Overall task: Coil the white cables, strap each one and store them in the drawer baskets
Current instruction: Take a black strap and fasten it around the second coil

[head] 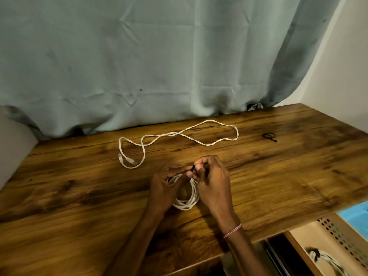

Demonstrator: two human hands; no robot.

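On the wooden surface point(79, 186), the loose cable point(177, 133) lies uncoiled at about eleven o'clock from the hands, its plug ends toward the left and its long loop running off to the right; it looks like the next one to wind. At the near middle the left hand point(165, 188) has its fingers curled round the left side of the coiled cable point(185, 206), holding the turns together just above the wood. At the coil's twelve o'clock a short dark strap point(192, 167) shows between the fingertips, and the right hand point(214, 186) pinches it between thumb and forefinger, the other fingers folded in. The step in hand seems to be strapping this coil. To do it well, the left hand should keep the turns stacked and flat so none slips out, while the right draws the strap snug round all the strands at one spot and fastens it firmly, without crushing the cable or catching a plug under it. How the strap closes is too small to tell. A spare strap point(268, 135) waits at two o'clock, well apart from the hands. At four o'clock, below the surface edge, an open drawer basket point(338, 234) holds a stored cable point(326, 259), with room beside it for this coil once it is bound.
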